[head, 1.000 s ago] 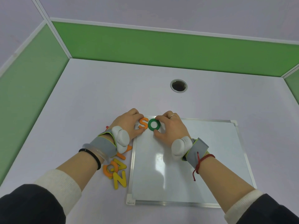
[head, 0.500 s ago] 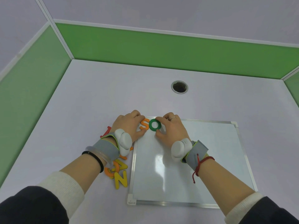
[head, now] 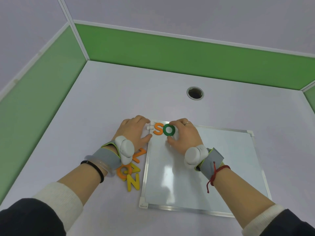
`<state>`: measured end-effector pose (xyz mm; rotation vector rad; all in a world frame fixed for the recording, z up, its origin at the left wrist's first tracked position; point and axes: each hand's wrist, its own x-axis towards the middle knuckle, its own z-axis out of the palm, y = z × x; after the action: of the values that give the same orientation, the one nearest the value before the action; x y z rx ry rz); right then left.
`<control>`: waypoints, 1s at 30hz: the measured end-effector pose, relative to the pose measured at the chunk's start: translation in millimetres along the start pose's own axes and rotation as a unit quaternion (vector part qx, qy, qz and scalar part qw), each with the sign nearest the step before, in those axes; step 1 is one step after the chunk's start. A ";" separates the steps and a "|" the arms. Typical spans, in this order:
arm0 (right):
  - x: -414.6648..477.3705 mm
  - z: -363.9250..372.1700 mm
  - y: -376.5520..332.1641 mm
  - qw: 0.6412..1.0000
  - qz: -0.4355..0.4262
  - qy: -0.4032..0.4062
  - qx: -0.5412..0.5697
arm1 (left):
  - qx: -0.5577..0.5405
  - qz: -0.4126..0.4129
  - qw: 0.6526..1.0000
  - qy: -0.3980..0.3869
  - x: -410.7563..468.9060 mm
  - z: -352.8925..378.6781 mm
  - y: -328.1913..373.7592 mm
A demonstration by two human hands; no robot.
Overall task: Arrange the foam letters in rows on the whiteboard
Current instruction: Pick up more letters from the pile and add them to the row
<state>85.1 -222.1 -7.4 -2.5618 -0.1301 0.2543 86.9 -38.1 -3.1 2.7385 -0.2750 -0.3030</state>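
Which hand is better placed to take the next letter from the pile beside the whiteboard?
Probably left. The left hand holds no letter and is close to the pile, left of the whiteboard; the right hand pinches the green O on the board.
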 end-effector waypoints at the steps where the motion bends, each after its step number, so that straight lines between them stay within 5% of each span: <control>1: -1.1 1.2 -3.4 1.000 -0.005 -0.004 -0.001 | 0.005 -0.007 1.000 0.001 -3.0 -1.8 -1.6; 13: -17.0 27.6 -41.4 0.989 -0.095 -0.087 -0.072 | -0.014 -0.053 0.999 -0.003 -49.4 -14.0 -26.5; 22: -19.8 44.6 -62.1 0.978 -0.104 -0.082 -0.163 | 0.042 -0.072 0.994 -0.065 -71.5 -8.4 -51.7; 30: -20.7 55.5 -59.2 0.978 -0.104 -0.062 -0.168 | 0.053 -0.051 0.997 -0.021 -59.8 3.5 -46.5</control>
<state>51.0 -146.4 -18.2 -2.8357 -0.5275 0.3357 35.8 16.9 -13.7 2.8593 -0.1669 -0.3848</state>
